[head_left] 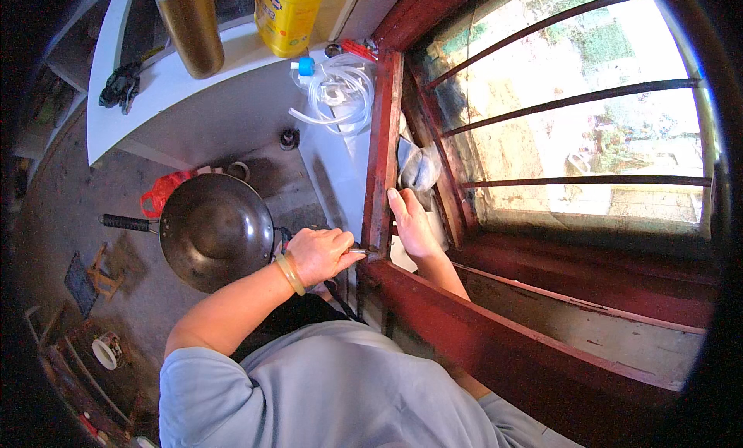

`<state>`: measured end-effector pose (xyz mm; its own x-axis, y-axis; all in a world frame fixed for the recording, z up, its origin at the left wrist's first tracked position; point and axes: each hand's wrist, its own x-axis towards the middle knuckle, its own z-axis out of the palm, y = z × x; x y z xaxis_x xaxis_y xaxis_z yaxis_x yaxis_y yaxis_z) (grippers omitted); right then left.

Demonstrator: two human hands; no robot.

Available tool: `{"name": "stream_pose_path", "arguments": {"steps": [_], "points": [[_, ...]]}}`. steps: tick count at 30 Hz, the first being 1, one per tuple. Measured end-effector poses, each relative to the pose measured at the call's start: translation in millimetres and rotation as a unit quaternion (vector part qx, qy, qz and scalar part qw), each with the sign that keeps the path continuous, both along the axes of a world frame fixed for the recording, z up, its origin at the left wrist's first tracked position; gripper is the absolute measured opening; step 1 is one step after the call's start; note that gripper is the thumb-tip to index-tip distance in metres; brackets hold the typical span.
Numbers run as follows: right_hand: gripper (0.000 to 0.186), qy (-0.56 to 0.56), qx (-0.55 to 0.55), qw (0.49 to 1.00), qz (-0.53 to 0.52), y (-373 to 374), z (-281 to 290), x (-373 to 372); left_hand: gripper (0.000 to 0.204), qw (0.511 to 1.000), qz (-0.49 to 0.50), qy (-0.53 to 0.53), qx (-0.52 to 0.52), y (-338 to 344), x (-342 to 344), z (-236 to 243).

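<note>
My left hand (313, 256), with a pale bangle (291, 274) at the wrist, is closed around a tool with a thin metal shaft (357, 251). The tool's handle is hidden in my fist, so I cannot make out its exact kind. The shaft points right, its tip against the dark red wooden window frame (381, 161) near its lower corner. On the other side of that upright, my right hand (416, 227) rests with fingers extended upward, fingertips against the wood. Its forearm passes behind the frame's lower rail (495, 324). Beside its fingers is a greyish plastic bundle (420, 168).
A barred window (573, 107) fills the right. Coiled clear tubing (338, 96) lies on a white ledge near a yellow jug (288, 18) and a brown flask (190, 30). Left below are a wok (217, 231), a red plastic bag (165, 191) and a small wooden stool (104, 274).
</note>
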<state>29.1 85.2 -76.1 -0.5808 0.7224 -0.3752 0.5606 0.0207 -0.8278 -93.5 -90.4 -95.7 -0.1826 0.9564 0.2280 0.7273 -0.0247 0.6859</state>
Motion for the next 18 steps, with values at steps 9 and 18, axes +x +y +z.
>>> {"name": "stream_pose_path", "arguments": {"steps": [9,18], "points": [[0.038,0.002,-0.005,1.0,-0.005,-2,0,-2,0.034,0.999,0.02,0.024,-0.026,28,-24,-3],[0.039,-0.024,0.023,0.999,-0.002,3,4,2,0.034,1.0,0.01,0.015,-0.017,50,-39,-8]]}}
